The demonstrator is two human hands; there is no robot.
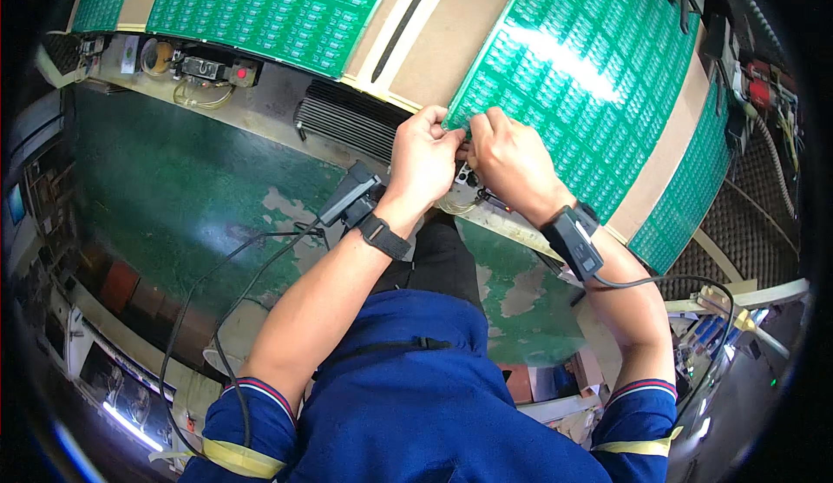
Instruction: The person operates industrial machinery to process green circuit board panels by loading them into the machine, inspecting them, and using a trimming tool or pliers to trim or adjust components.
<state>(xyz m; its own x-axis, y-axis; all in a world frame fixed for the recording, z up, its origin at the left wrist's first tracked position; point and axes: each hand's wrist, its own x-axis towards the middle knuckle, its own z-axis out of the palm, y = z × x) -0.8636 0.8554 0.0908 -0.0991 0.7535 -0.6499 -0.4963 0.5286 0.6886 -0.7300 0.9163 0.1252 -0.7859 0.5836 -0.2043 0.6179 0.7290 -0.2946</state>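
A large green printed circuit board panel (555, 75), covered in rows of small repeated white markings, lies on the brown backing board in front of me. At its near left corner my left hand (421, 160) is closed, thumb and forefinger pinching the edge. Just to the right, my right hand (514, 160) has its fingers curled down over the same near edge, close to the left fingertips. The fingers partly hide the corner, and anything small between them cannot be made out. Each wrist wears a strap with a black device.
Another green panel (269, 10) lies at the left, beyond a bare brown strip with a dark slot (408, 19). Below the table edge are a black ribbed unit (347, 123) and a red button (241, 73). Black cables (195, 288) hang beside my left arm. The floor (173, 188) is worn green.
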